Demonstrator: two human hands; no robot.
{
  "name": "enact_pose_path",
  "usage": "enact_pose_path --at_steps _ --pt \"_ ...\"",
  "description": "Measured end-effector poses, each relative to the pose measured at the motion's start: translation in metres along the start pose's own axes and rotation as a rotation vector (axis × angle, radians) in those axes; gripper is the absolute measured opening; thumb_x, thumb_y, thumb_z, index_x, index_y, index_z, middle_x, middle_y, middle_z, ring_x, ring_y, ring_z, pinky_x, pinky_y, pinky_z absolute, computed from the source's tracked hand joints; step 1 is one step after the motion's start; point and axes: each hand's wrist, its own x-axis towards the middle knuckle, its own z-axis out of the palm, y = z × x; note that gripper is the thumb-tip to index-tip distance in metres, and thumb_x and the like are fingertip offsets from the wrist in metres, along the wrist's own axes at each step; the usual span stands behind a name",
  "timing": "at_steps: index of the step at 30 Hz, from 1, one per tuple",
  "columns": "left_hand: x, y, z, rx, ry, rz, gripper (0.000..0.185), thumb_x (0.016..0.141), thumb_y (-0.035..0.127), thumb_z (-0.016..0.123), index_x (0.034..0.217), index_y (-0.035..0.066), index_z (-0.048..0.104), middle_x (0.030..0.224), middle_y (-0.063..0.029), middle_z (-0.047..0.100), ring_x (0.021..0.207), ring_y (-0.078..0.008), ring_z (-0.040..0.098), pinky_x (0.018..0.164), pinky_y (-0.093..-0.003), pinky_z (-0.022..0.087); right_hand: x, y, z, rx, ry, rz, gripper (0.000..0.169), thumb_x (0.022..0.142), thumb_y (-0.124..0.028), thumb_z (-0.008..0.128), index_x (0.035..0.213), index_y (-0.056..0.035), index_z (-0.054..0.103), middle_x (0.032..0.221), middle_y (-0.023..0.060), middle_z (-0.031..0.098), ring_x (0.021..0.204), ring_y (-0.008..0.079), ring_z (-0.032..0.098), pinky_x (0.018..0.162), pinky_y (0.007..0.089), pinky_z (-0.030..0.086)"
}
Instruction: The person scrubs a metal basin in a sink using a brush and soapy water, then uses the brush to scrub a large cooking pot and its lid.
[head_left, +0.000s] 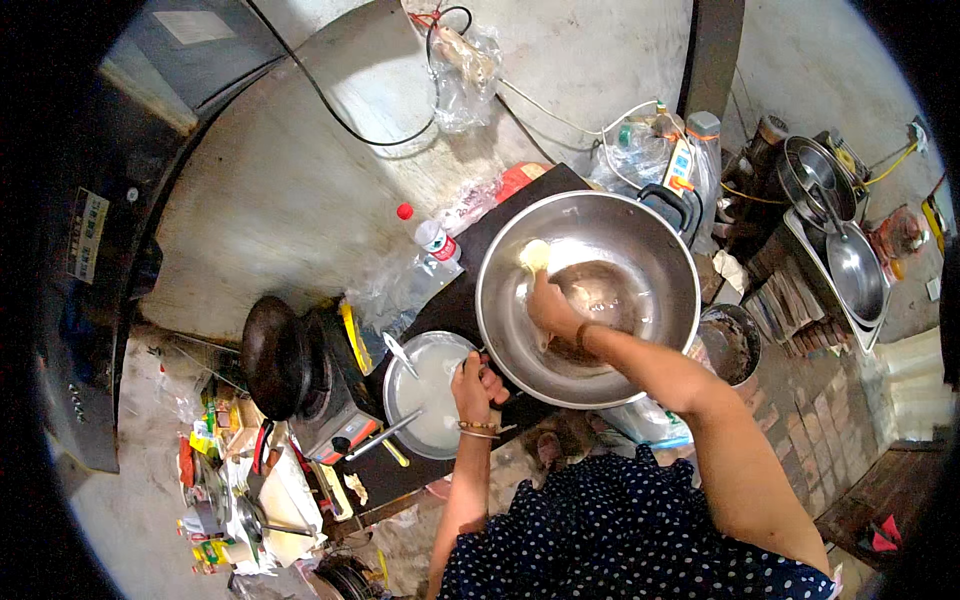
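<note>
A large stainless steel wok (517, 352) stands in front of me, with a little liquid glinting in its bottom. My right hand (553, 307) reaches inside it and holds a pale yellow piece (535, 255), perhaps a sponge, against the inner wall. Fingers cover part of that piece. At the wok's near-left rim my left hand (478, 386) is closed around what seems to be its side handle, mostly hidden by the fingers. Beneath and left of this hand is a metal basin (391, 420) of cloudy whitish liquid. A white-handled utensil (400, 352) and a metal-handled one (386, 435) rest in it.
On the dark table (397, 476), a plastic bottle (437, 241) stands beyond the basin. A blackened pan (274, 360) tilts beside an electric cooker (341, 435) at left. A power strip (679, 166) hangs behind the wok's far handle (667, 201). Pans (855, 270) sit at right.
</note>
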Motion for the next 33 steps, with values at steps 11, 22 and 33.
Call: enact_pose_path --at_steps 11,22,33 --pt "-0.001 -0.002 -0.012 -0.022 0.002 0.023 0.026 0.087 0.032 0.046 0.084 0.006 0.045 0.049 0.0044 0.031 0.035 -0.0072 0.026 0.032 -0.0230 0.021 -0.016 -0.033 -0.066 -0.452 -0.094 -0.380 0.021 0.073 -0.019 0.054 0.064 -0.0002 0.057 0.057 0.0073 0.053 0.055 0.0203 0.055 0.046 0.0302 0.039" --pt "-0.005 0.000 -0.016 0.001 0.013 0.064 0.025 0.086 0.028 0.047 0.079 0.005 0.044 0.049 0.0025 0.028 0.036 -0.0086 0.026 0.033 -0.0257 0.023 -0.019 -0.040 -0.059 -0.393 0.063 -0.444 0.012 0.075 -0.015 0.051 0.073 -0.0059 0.057 0.066 0.0067 0.056 0.057 0.0195 0.051 0.060 0.0315 0.039" --pt "-0.001 0.001 -0.024 -0.023 0.041 0.040 0.024 0.087 0.029 0.046 0.080 0.006 0.043 0.049 0.0025 0.030 0.036 -0.0085 0.027 0.033 -0.0250 0.022 -0.017 -0.050 -0.072 0.187 -0.323 -0.218 0.017 0.078 -0.015 0.047 0.084 -0.0011 0.054 0.072 0.0146 0.058 0.061 0.0286 0.056 0.056 0.0364 0.045"
